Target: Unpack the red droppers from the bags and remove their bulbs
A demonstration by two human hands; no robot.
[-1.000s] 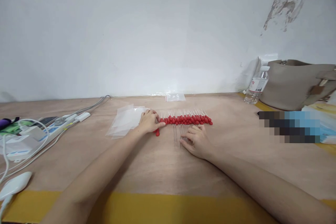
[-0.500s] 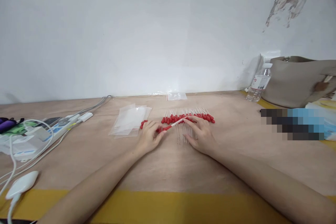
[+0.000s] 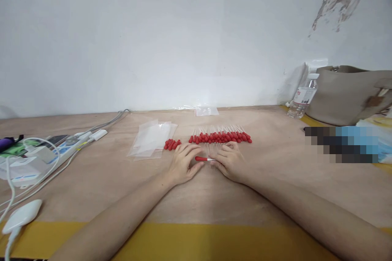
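My right hand (image 3: 229,160) is closed on the glass tube of a dropper (image 3: 201,158), its red rubber bulb pointing left. My left hand (image 3: 185,163) curves around the bulb end with thumb and fingers apart; no firm grip shows. Beyond the hands lies a row of droppers (image 3: 220,136), red bulbs toward me and clear tubes toward the wall. Several loose red bulbs (image 3: 172,144) lie just left of my left hand. Between the hands, partly hidden by the right fingers, are some clear glass tubes (image 3: 211,149).
Clear plastic bags (image 3: 150,139) are stacked at left, and another bag (image 3: 207,111) lies by the wall. A power strip (image 3: 69,149) with cables and a white plug (image 3: 23,215) occupies the left side. At right stand a water bottle (image 3: 303,97) and a grey bag (image 3: 346,96).
Both hands have come down toward me, the left also shifting right, uncovering the loose red bulbs. The dropper has moved from slanted to nearly level, now with its tube in my right fingers.
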